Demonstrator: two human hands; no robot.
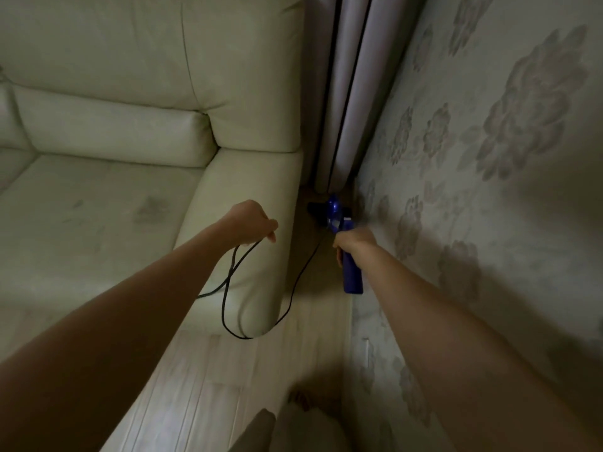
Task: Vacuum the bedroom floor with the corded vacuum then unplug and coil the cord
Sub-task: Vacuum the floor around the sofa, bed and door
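A blue stick vacuum (pixel 351 275) reaches down into the narrow gap between the sofa and the wall, its dark nozzle (pixel 316 208) near the curtain's foot. My right hand (pixel 354 243) grips the vacuum's blue handle. The black cord (pixel 228 282) hangs in loops over the sofa arm and runs along the gap toward the vacuum. My left hand (pixel 253 225) is above the sofa arm and holds the cord's loops between curled fingers.
A cream leather sofa (pixel 130 125) fills the left side. Pale curtains (pixel 352 93) hang in the corner. A floral-papered wall (pixel 489 158) stands close on the right. Light wood floor (pixel 212 386) shows below, with a white wall outlet (pixel 368 352) low down.
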